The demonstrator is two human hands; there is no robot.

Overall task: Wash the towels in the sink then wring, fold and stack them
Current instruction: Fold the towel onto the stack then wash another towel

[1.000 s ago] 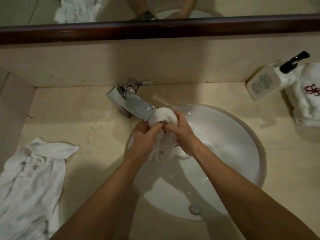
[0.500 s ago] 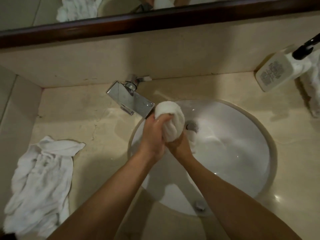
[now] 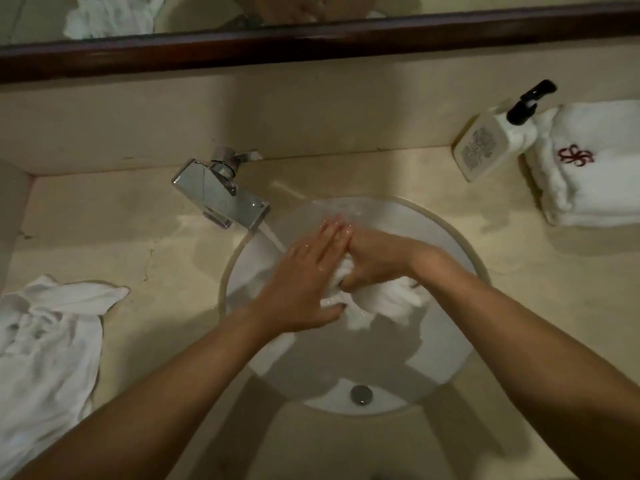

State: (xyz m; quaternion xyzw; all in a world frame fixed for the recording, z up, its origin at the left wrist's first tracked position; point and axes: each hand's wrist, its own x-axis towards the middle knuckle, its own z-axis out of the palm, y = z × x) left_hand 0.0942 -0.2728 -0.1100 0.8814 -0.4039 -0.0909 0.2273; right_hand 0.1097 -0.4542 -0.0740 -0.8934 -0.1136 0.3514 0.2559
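From the head view, we see a wet white towel [image 3: 377,299] in the round sink [image 3: 460,344], under both hands. Our right hand [image 3: 375,259] grips it with curled fingers. Our left hand [image 3: 304,271] lies flat on it, fingers straight. Water runs from the faucet [image 3: 225,199]. A crumpled towel [image 3: 48,337] lies on the counter [image 3: 156,237] at left, a folded towel [image 3: 595,168] at right.
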